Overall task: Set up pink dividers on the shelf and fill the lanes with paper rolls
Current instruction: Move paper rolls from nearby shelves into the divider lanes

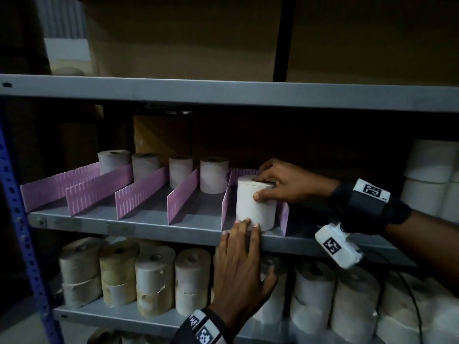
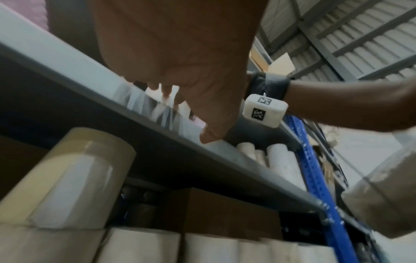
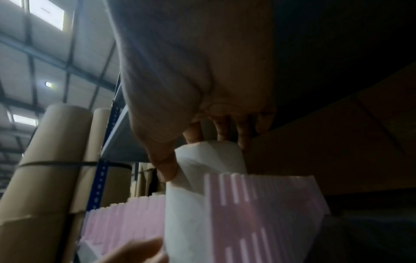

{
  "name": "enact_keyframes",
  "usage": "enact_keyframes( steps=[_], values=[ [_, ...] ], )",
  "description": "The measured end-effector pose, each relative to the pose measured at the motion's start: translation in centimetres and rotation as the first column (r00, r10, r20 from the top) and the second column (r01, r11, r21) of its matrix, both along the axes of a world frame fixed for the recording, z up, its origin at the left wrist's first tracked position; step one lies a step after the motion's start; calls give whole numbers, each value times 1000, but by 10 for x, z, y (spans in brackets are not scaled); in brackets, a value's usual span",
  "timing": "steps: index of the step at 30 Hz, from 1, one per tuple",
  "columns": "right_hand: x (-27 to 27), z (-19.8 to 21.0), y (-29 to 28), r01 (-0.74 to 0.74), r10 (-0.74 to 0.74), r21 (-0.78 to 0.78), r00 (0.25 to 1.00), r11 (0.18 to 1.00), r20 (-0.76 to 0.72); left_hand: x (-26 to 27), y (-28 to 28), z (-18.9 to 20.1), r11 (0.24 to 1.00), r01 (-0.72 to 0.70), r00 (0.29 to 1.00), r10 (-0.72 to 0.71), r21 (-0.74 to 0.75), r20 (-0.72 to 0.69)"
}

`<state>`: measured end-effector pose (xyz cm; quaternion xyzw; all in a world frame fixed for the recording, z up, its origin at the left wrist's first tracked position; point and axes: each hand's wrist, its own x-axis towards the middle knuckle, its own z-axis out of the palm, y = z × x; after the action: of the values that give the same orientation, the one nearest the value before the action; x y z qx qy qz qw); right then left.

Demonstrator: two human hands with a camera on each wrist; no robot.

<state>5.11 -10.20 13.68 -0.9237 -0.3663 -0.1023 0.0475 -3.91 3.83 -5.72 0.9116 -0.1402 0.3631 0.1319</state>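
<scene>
The right hand (image 1: 285, 181) grips the white paper roll (image 1: 255, 207) from above, fingers curled over its top, thumb on its side, upright in the rightmost lane between 2 pink dividers (image 1: 226, 204). The left hand (image 1: 239, 266) touches its base with straight fingers at the shelf (image 1: 149, 225) edge.

Right hand (image 1: 283, 181) is reaching in from the right, palm down, fingers curling over the top and thumb pressing the near side of what it is gripping. Left hand (image 1: 239, 264) is extending upward from below, fingers straight and together, fingertips touching.
</scene>
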Motion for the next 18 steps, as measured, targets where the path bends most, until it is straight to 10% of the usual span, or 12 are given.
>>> enact_keyframes(
  steps=[18],
  values=[
    [139, 0, 8, 83, -77, 25, 979, 996, -188, 30, 0, -22, 1000, -7, 991, 6, 5, 132]
  ],
)
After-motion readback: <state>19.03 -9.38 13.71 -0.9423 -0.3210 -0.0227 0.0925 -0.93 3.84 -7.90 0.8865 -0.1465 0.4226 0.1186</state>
